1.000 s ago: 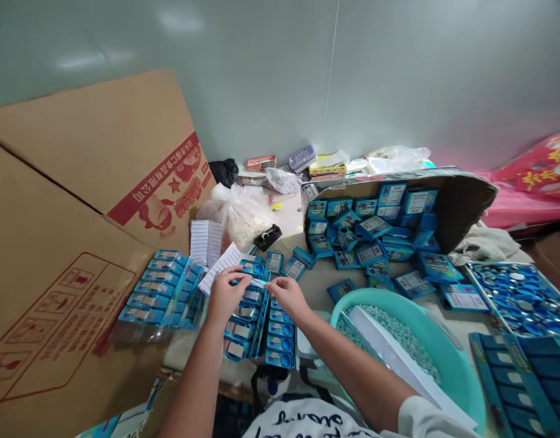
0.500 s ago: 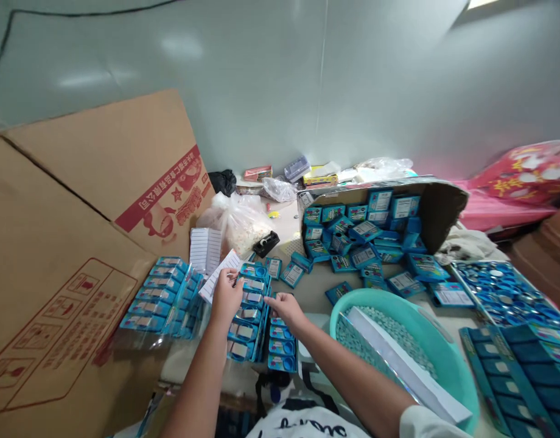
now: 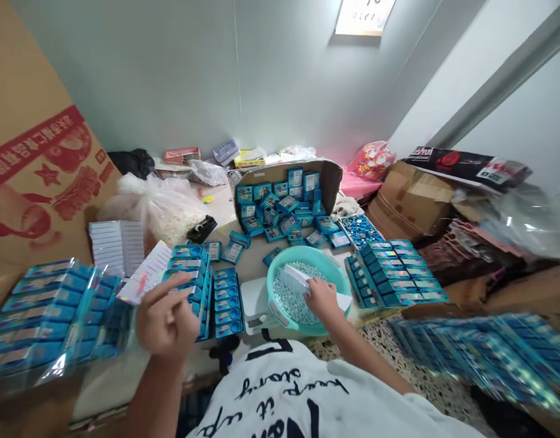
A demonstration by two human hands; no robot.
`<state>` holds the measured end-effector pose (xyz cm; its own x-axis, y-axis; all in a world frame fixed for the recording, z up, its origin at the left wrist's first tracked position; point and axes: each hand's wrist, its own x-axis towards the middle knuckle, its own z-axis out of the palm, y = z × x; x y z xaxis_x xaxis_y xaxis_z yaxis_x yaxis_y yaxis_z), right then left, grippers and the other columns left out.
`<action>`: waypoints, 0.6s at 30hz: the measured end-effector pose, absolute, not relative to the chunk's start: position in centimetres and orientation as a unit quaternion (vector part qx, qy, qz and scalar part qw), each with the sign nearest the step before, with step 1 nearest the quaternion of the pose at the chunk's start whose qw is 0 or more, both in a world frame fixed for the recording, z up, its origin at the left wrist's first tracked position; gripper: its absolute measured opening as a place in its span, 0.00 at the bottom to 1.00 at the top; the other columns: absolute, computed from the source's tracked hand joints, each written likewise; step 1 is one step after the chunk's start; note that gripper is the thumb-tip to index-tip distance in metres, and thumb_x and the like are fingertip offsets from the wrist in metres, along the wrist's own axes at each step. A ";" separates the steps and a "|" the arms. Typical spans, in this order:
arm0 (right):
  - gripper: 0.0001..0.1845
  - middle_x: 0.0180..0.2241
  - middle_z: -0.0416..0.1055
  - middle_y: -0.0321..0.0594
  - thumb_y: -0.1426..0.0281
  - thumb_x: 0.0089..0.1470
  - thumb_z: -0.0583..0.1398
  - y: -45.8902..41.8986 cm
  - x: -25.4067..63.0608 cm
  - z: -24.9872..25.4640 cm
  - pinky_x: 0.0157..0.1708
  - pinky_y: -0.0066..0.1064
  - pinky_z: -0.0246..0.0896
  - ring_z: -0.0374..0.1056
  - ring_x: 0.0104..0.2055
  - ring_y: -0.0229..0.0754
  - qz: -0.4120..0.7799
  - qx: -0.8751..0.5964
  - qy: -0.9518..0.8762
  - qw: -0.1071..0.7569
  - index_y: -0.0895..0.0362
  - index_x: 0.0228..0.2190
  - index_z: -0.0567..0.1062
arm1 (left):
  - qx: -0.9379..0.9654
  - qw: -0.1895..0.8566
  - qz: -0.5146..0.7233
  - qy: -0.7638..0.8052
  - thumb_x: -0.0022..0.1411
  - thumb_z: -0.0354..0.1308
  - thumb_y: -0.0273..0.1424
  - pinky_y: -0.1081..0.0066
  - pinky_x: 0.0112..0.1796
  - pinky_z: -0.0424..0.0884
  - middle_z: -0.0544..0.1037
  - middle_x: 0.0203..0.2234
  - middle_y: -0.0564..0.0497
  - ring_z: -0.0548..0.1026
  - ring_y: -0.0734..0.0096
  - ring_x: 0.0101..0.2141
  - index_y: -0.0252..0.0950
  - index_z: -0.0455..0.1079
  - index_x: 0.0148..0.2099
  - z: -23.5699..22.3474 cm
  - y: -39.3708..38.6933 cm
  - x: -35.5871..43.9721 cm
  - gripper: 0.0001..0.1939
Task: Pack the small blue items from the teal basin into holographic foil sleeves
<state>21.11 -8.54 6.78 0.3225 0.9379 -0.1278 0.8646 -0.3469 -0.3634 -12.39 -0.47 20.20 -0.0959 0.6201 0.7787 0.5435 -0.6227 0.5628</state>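
Observation:
My left hand (image 3: 165,319) hangs blurred above the front of the table, fingers apart, beside a white notepad (image 3: 145,274) and two stacks of blue blister packs (image 3: 227,304). It shows nothing in its grip. My right hand (image 3: 323,298) lies inside a teal plastic basin (image 3: 273,304), resting on a long white card (image 3: 296,281). Whether its fingers grip the card is hidden. Pale blue tablets (image 3: 293,304) fill the basin's floor around the card.
An open cardboard box (image 3: 325,182) holds several blue cartons, with more loose in front. Blue packs lie on the table at left (image 3: 56,310) and right (image 3: 396,274). A blurred sheet of packs (image 3: 481,356) hangs at lower right, above a speckled floor. Large cardboard sheets (image 3: 33,182) stand at left.
My right hand has moved from the blister packs into the basin. My left hand has let go of the packs and drawn back. The view has swung, showing more of the room at right.

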 end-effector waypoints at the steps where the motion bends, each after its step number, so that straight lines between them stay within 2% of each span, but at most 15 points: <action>1: 0.11 0.44 0.72 0.50 0.75 0.52 0.60 -9.2 21.1 6.8 0.54 0.47 0.44 0.62 0.51 0.54 0.149 -0.806 -0.564 0.099 0.58 0.39 0.75 | 0.696 0.047 0.583 0.417 0.60 0.58 0.25 0.57 0.44 0.75 0.79 0.38 0.48 0.79 0.63 0.40 0.37 0.67 0.37 19.2 -1.5 -11.2 0.03; 3: 0.09 0.44 0.72 0.51 0.78 0.54 0.57 -10.1 20.8 7.0 0.54 0.47 0.44 0.63 0.51 0.54 0.134 -0.803 -0.575 0.081 0.58 0.36 0.76 | 0.715 0.100 0.555 0.414 0.61 0.58 0.23 0.59 0.46 0.74 0.78 0.40 0.47 0.78 0.63 0.43 0.38 0.69 0.41 17.1 -3.8 -8.5 0.07; 6: 0.09 0.37 0.75 0.50 0.78 0.55 0.55 -10.3 21.2 8.6 0.50 0.45 0.49 0.66 0.46 0.53 0.132 -0.801 -0.579 0.077 0.59 0.30 0.75 | 0.700 0.269 0.490 0.445 0.65 0.55 0.28 0.61 0.47 0.72 0.77 0.40 0.46 0.77 0.64 0.44 0.39 0.70 0.42 14.3 -6.8 -4.9 0.04; 9: 0.09 0.36 0.75 0.47 0.75 0.59 0.55 -10.0 22.5 11.8 0.48 0.42 0.53 0.67 0.46 0.51 0.130 -0.790 -0.591 0.100 0.57 0.33 0.76 | 0.598 0.454 0.455 0.479 0.65 0.57 0.36 0.61 0.46 0.73 0.77 0.40 0.46 0.78 0.63 0.41 0.39 0.68 0.46 12.4 -7.1 -3.1 0.09; 11: 0.07 0.41 0.75 0.44 0.71 0.60 0.56 -9.9 23.1 14.7 0.49 0.39 0.55 0.67 0.48 0.49 0.166 -0.749 -0.616 0.178 0.55 0.37 0.75 | 0.510 0.550 0.450 0.486 0.58 0.64 0.40 0.59 0.47 0.72 0.77 0.42 0.45 0.78 0.60 0.43 0.39 0.65 0.52 11.6 -5.7 -2.4 0.22; 14: 0.07 0.40 0.74 0.41 0.64 0.59 0.60 -9.9 22.7 18.9 0.43 0.35 0.61 0.68 0.43 0.46 0.334 -0.618 -0.589 0.398 0.53 0.38 0.74 | 0.419 0.650 0.461 0.436 0.42 0.73 0.46 0.54 0.50 0.71 0.74 0.49 0.41 0.74 0.51 0.52 0.41 0.59 0.60 11.1 -3.1 -1.6 0.45; 16: 0.11 0.35 0.74 0.38 0.60 0.56 0.64 -9.9 21.8 20.9 0.38 0.32 0.63 0.69 0.38 0.43 0.466 -0.517 -0.509 0.507 0.53 0.37 0.74 | 0.388 0.710 0.465 0.360 0.38 0.74 0.48 0.52 0.54 0.68 0.72 0.55 0.39 0.69 0.48 0.58 0.42 0.58 0.62 11.3 -2.1 -1.1 0.50; 18: 0.15 0.32 0.73 0.35 0.58 0.51 0.68 -9.7 20.8 22.0 0.34 0.30 0.63 0.69 0.32 0.39 0.571 -0.439 -0.428 0.546 0.53 0.35 0.74 | 0.341 0.781 0.431 0.297 0.39 0.73 0.50 0.51 0.55 0.67 0.73 0.55 0.40 0.67 0.46 0.59 0.41 0.62 0.61 11.8 -1.9 -0.6 0.48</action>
<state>20.84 -9.67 21.97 -0.0188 0.9993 -0.0335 -0.2477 -0.0371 -0.9681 -0.60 -1.92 11.84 0.4527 0.8755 -0.1687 -0.4705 0.3953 0.7889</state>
